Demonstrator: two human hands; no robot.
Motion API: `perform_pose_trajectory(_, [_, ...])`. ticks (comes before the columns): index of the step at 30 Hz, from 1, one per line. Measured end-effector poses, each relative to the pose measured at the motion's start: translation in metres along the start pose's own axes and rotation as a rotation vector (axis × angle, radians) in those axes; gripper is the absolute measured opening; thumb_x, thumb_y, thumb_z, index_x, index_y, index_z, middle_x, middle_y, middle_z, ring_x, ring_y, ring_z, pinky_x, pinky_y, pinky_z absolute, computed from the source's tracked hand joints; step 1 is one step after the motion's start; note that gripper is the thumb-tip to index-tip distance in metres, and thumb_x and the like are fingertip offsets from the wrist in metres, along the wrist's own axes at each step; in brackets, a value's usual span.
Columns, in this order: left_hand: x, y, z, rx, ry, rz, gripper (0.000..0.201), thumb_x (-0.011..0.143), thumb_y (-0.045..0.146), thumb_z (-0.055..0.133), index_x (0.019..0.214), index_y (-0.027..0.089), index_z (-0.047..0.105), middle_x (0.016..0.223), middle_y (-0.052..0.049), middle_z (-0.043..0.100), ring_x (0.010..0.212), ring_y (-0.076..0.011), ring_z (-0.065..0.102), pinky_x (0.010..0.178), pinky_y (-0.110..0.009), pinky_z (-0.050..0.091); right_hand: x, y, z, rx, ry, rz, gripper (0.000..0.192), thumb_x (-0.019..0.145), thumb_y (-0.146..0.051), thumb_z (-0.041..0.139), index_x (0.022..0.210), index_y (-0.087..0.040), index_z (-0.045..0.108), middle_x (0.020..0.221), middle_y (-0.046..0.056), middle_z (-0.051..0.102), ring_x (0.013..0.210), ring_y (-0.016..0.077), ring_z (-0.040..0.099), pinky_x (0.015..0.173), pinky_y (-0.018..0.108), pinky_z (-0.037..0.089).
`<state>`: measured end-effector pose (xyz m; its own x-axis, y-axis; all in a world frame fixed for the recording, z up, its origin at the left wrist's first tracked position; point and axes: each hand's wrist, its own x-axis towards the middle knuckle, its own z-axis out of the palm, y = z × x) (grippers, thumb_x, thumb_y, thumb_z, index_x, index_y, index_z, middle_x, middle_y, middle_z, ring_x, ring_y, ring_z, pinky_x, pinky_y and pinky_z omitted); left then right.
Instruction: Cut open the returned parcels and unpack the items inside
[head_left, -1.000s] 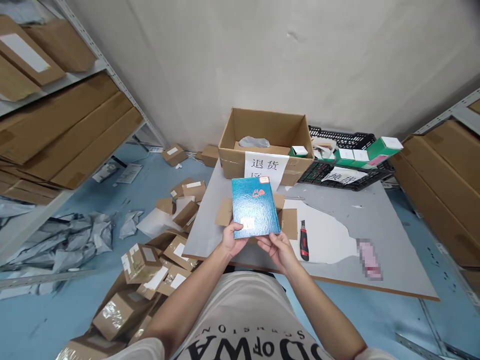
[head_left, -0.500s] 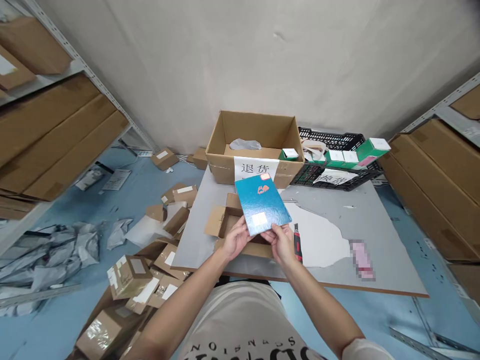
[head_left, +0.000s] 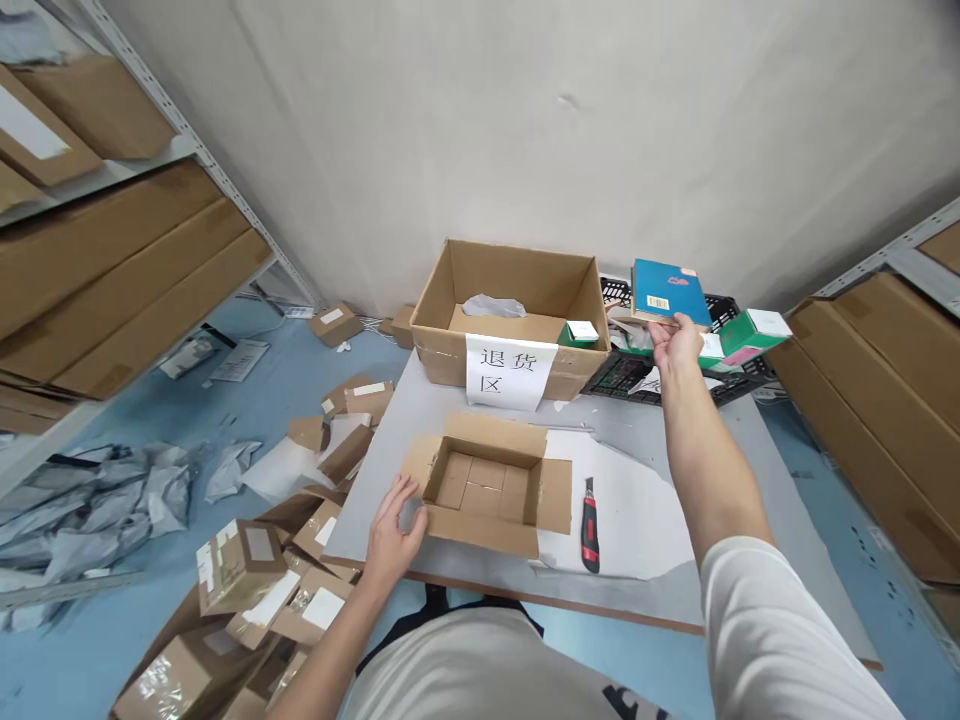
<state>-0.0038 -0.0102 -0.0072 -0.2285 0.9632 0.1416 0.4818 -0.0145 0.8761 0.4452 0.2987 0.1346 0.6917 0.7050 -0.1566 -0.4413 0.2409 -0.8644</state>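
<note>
My right hand point(head_left: 675, 343) is stretched out to the far right and holds a flat teal box point(head_left: 667, 291) by its near edge, above the black plastic crate point(head_left: 628, 373). My left hand point(head_left: 395, 532) rests with spread fingers on the left flap of a small open cardboard box point(head_left: 487, 484) that stands empty on the grey table point(head_left: 742, 470) in front of me.
A large open carton point(head_left: 510, 305) with a white paper sign stands at the back of the table. A red and black utility knife point(head_left: 589, 510) lies right of the small box. Green and white boxes point(head_left: 754, 334) fill the crate. Parcels point(head_left: 247, 560) and grey bags litter the blue floor at left.
My right hand has carried the teal box away from in front of me to the far right over the crate. My left hand let go of it and dropped to the small box's flap.
</note>
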Motion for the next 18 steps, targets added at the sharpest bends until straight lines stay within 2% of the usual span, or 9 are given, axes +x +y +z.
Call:
perform_pose_trajectory(4, [-0.009,-0.007,0.006,0.107,0.049,-0.002,0.035,0.079,0.034,0.057,0.111,0.019,0.061,0.133,-0.013,0.051,0.132,-0.0306,0.037,0.108,-0.047,0.031,0.042,0.012,0.012,-0.049,0.103,0.052,0.008,0.079,-0.012,0.047,0.086,-0.015,0.049,0.073,-0.001,0.06,0.063,0.0098,0.065,0.057,0.024,0.058])
perform_pose_trajectory(9, [-0.016,-0.014,0.01,0.186,0.072,-0.033,0.037,0.081,0.036,0.054,0.112,0.017,0.06,0.132,-0.014,0.052,0.131,-0.0303,0.039,0.105,-0.047,0.036,0.067,0.04,0.013,-0.136,0.189,0.131,0.015,0.077,-0.008,0.052,0.09,-0.014,0.048,0.075,-0.001,0.062,0.061,0.0102,0.065,0.054,0.024,0.059])
perform_pose_trajectory(13, [-0.02,-0.024,0.006,0.243,0.094,-0.011,0.036,0.083,0.037,0.051,0.112,0.017,0.06,0.131,-0.014,0.054,0.13,-0.0296,0.04,0.103,-0.047,0.039,0.079,0.057,0.012,-0.194,0.206,0.162,0.016,0.077,-0.008,0.056,0.091,-0.01,0.05,0.076,0.003,0.064,0.062,0.0123,0.066,0.053,0.024,0.06])
perform_pose_trajectory(18, [-0.019,-0.033,0.005,0.282,0.099,0.004,0.036,0.083,0.038,0.053,0.111,0.017,0.06,0.127,-0.014,0.057,0.127,-0.0301,0.044,0.1,-0.047,0.043,0.097,0.064,0.012,-0.276,0.175,0.201,0.011,0.082,-0.011,0.057,0.092,-0.011,0.052,0.076,0.002,0.065,0.056,0.009,0.064,0.052,0.021,0.058])
